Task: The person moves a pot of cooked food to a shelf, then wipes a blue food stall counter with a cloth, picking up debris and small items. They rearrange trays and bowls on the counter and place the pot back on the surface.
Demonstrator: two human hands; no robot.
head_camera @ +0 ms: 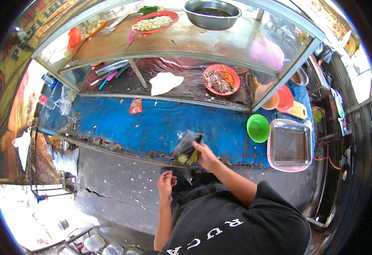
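Observation:
My right hand grips a grey and yellow-green cloth or bag, its exact kind unclear, at the front edge of the blue-covered counter. To the left and nearer my body is my left hand, raised in front of my dark shirt with its fingers loosely curled and nothing visible in them. A small red sachet lies on the blue cover near the cabinet. Right of my right hand stand a green plastic bowl and a clear rectangular container on a pinkish tray.
A glass-fronted cabinet frame spans the counter's back. Inside are a red plate of sliced shallots, a white cloth or paper and knives. On its upper shelf stand a metal basin and a red plate. A cutting board lies right.

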